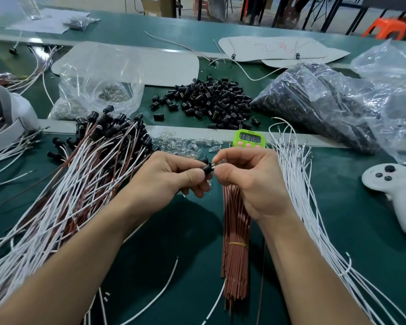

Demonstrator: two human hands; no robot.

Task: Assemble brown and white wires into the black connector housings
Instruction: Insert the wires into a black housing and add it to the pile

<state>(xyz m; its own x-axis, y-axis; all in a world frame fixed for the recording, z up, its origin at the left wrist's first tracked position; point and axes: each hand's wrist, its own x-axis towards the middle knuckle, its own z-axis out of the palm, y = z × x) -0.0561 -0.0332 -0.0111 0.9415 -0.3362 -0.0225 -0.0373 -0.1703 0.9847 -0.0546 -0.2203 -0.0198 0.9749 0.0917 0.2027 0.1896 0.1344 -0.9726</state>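
Observation:
My left hand (169,174) grips a small black connector housing (206,169) between thumb and fingers. My right hand (246,177) pinches a small clear bulb (217,163) at the housing's open end. Under my right wrist lies a bundle of brown wires (236,254) tied with a yellow band. Loose white wires (300,184) fan out to the right. A heap of finished brown and white wires with black housings (92,165) lies to the left. A pile of loose black housings (211,99) sits further back in the middle.
Clear bulbs (188,144) are scattered by a green timer (250,138). A white controller (394,191) lies at the right. Plastic bags (326,102) hold more parts at back right, another bag (99,85) at back left. A grey-white cap (7,113) sits far left.

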